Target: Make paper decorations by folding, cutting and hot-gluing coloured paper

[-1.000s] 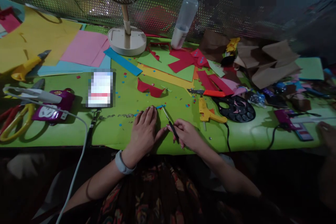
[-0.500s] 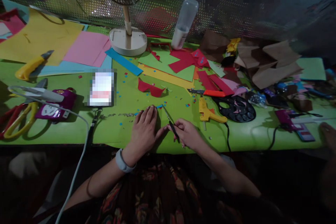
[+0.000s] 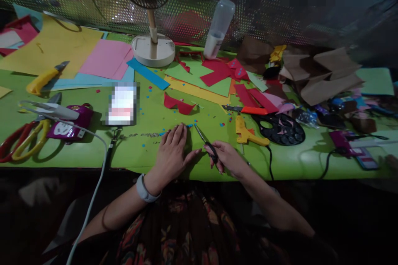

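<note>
The light is dim and comes from up ahead and to the left: my left hand (image 3: 174, 154) throws a soft shadow to its right on the green table (image 3: 139, 156). My lap is almost black. The mesh (image 3: 93, 4) behind sparkles with glare. The scissors (image 3: 205, 141) in my right hand (image 3: 228, 158) show as a thin dark blur. Edges bow and smear; the corners are murky.

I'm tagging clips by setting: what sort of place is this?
Likely a paper-craft worktable: coloured paper sheets cover the green table, a yellow glue gun lies nearby, and the right hand holds small scissors.
</note>
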Motion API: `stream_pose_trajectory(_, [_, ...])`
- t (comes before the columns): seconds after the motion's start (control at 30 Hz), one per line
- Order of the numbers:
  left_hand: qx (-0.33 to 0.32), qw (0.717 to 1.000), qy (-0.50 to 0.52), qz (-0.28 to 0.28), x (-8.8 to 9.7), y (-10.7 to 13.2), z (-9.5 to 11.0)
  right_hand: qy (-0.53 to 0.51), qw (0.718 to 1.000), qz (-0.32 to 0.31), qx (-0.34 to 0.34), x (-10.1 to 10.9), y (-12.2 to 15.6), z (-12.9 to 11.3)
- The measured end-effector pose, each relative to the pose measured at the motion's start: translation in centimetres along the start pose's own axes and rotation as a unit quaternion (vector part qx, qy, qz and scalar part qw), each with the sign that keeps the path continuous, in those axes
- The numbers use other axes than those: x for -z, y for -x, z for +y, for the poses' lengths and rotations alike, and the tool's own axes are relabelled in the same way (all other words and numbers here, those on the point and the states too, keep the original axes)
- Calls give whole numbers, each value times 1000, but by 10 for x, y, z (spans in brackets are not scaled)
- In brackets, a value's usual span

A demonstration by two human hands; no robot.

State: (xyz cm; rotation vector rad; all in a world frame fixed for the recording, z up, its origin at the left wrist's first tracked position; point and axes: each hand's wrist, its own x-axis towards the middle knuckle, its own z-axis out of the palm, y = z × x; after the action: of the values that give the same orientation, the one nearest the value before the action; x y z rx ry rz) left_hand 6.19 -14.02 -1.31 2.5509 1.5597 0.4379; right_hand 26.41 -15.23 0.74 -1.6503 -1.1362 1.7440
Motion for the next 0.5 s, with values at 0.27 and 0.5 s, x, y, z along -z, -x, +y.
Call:
stream_pose_trajectory(0.27, [8,1000,-6,-3,-4,14,-15,22,1000,-6,-3,-3,0,-1])
stream_pose_trajectory(0.5, [11,1000,5,5,-7,9,-11,19,1000,-2,-3,-8,-6,-6])
